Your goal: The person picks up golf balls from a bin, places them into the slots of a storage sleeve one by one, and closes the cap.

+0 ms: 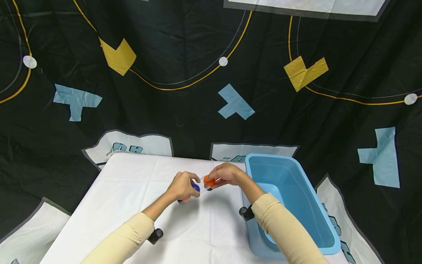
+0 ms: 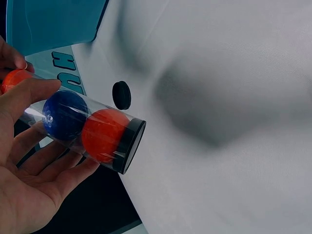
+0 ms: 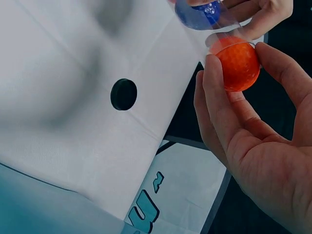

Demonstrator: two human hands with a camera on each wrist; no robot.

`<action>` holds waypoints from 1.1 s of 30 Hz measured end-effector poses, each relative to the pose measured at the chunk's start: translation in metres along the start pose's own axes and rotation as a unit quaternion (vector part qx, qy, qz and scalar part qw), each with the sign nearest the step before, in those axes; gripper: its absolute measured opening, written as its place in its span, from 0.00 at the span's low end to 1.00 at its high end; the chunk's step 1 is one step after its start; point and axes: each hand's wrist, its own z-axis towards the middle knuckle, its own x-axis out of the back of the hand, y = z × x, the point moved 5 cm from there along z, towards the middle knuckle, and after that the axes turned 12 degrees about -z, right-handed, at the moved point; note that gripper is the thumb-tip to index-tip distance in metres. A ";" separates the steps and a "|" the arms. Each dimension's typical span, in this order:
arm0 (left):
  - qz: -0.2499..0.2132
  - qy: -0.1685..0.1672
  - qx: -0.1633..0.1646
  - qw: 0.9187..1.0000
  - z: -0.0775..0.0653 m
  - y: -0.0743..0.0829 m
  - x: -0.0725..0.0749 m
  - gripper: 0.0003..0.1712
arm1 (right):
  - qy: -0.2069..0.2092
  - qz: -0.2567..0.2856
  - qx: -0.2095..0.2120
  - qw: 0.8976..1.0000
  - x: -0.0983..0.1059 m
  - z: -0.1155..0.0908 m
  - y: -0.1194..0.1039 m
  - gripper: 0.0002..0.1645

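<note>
My left hand [image 1: 182, 185] grips a clear plastic tube [image 2: 77, 142], held tilted above the white table. Inside it are a blue ball [image 2: 65, 115] and, beyond that, a red-orange ball [image 2: 104, 135] against the black end cap [image 2: 129, 146]. At the tube's other end, my right hand [image 3: 270, 151] pinches an orange ball [image 3: 239, 66] between thumb and fingers. That ball sits partly inside the uncapped mouth, with its outer half sticking out. A loose black cap [image 3: 124, 94] lies on the table below the hands.
A light blue plastic bin [image 1: 249, 234] stands at the table's right side, under the right forearm. White cloth covers the table [image 1: 132, 190]. Behind it hangs a black curtain [image 1: 184, 121] with tape marks. Each wrist carries a small black camera [image 1: 155, 236].
</note>
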 end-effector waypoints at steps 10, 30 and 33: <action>0.001 0.001 0.002 1.000 -0.001 -0.003 0.003 0.21 | -0.004 0.001 0.001 1.000 -0.004 0.002 -0.001 0.13; -0.001 0.023 0.018 1.000 -0.011 -0.021 0.019 0.21 | 0.108 -0.038 0.010 0.993 0.002 0.010 0.012 0.23; -0.005 0.026 0.022 0.999 -0.013 -0.024 0.021 0.21 | 0.163 -0.058 0.006 0.985 0.002 0.015 0.017 0.24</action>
